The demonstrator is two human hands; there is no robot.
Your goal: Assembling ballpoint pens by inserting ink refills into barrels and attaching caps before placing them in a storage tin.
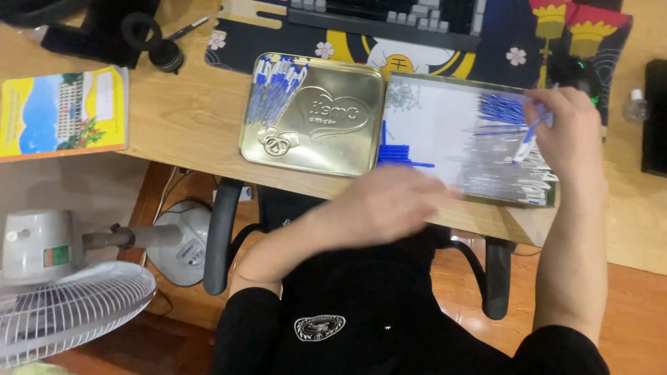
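Observation:
A gold metal tin lid [326,132] embossed with a heart lies on the wooden desk, a pile of blue pen parts [274,87] in its upper left corner. To its right sits a tin tray [431,118] with a white lining, holding blue caps [397,154], clear pen barrels [497,177] and blue refills [501,107]. My left hand [392,198] is blurred over the tray's front left edge; what it holds cannot be told. My right hand [566,128] hovers over the tray's right side, pinching a blue and clear pen [526,139].
A keyboard [389,17] on a patterned desk mat [514,48] lies behind the tins. A yellow booklet [62,111] rests at the left, a black lens-like object [156,45] beyond it. A white fan [62,292] stands on the floor left of my chair.

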